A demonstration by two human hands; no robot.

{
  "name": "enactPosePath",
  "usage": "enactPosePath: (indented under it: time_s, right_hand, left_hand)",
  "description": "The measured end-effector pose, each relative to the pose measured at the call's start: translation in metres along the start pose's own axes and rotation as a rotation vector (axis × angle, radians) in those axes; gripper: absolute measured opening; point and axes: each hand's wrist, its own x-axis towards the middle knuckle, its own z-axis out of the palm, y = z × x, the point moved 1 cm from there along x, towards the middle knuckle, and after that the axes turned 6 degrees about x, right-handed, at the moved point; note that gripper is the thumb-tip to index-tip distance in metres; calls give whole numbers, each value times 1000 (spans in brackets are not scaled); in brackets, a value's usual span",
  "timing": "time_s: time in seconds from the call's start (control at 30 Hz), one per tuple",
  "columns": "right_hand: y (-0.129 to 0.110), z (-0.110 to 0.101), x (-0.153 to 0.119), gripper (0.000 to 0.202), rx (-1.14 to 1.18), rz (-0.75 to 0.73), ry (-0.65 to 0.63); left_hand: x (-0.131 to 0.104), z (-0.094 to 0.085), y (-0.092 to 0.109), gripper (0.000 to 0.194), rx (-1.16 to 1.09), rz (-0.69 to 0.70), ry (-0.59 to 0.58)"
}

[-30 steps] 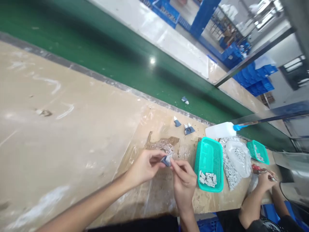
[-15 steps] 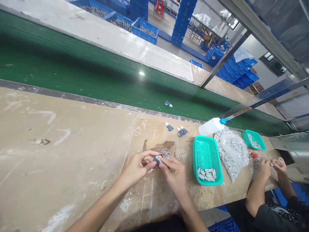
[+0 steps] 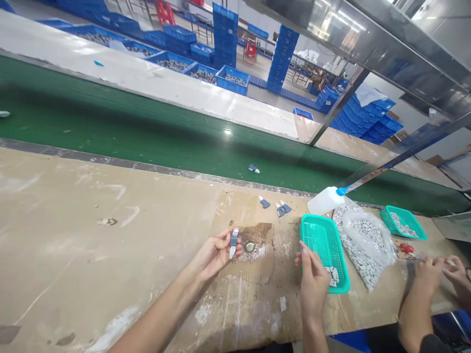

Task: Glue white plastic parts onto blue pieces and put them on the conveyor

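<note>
My left hand (image 3: 217, 250) is closed on a small dark blue-grey and white plastic part (image 3: 234, 242), held upright above the table beside a small round metal-rimmed piece (image 3: 249, 247) on a stained patch. My right hand (image 3: 313, 274) is at the near left rim of a green basket (image 3: 343, 274), its fingers partly extended and apart, with nothing visible in them. Small white-grey pieces (image 3: 333, 276) lie in the basket, partly hidden by that hand. Past the stained patch lie more blue-grey and white parts (image 3: 264, 202), two of them close together (image 3: 283, 209).
A white bottle with a blue nozzle (image 3: 326, 200) leans by a clear bag of white-grey pieces (image 3: 368, 262). Another green basket (image 3: 405, 221) stands farther right, near a co-worker's hands (image 3: 430, 274). Beyond the table edge runs a green belt (image 3: 165, 152) carrying a part (image 3: 253, 168).
My hands have come apart: the left keeps the blue-grey and white part, while the right has let go and moved right to the green basket. The view has shifted, uncovering the round piece.
</note>
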Motion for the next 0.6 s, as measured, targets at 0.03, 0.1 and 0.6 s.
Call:
enactPosePath:
  time_s: [0.03, 0.1, 0.6]
  right_hand:
    - [3, -5, -1, 44, 11, 8, 65]
    - [8, -16, 1, 46, 34, 25, 176]
    - [47, -74, 31, 44, -242, -28, 89]
  left_hand:
    - [0, 1, 0, 24, 1, -3, 10]
    - [-1, 2, 0, 23, 16, -7, 30]
    - [54, 18, 129, 27, 1297, 543, 650]
